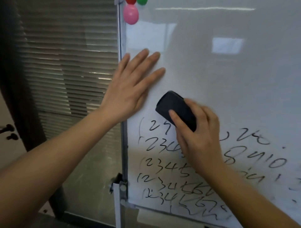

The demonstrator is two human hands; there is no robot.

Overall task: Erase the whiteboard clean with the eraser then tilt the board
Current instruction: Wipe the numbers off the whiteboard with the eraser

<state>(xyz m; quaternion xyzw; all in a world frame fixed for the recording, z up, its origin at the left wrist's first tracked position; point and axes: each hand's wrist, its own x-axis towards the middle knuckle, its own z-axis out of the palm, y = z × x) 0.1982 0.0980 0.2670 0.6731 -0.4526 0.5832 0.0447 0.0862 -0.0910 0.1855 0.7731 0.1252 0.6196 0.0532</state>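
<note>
**Whiteboard erasing: hand and eraser positions**

Both bare forearms enter from the lower edge of the view and reach up to the whiteboard (228, 65).

Left hand (128, 87): fingers straight and spread, palm laid flat against the board surface just inside its left edge. The wrist crosses the metal frame (124, 146) that runs vertically down that edge.

Right hand (197, 135): grips the dark eraser (175, 109), with the thumb (176, 119) lying across its back and the other fingers curled round its far side. The eraser sits against the board, just right of and below the left hand, tilted with its free end toward the upper left.

Board condition: the area above the eraser carries no writing and shows reflections. Several rows of black handwritten numerals (162, 167) fill the lower part, starting directly beneath the eraser; the right hand and forearm cover part of these rows.

Other items: a pink magnet (131, 14) sits at the upper left corner of the board, with a red magnet (131, 1) and a green magnet (142, 1) cut off by the top edge. Closed horizontal blinds (70, 65) hang behind glass to the left of the board.
</note>
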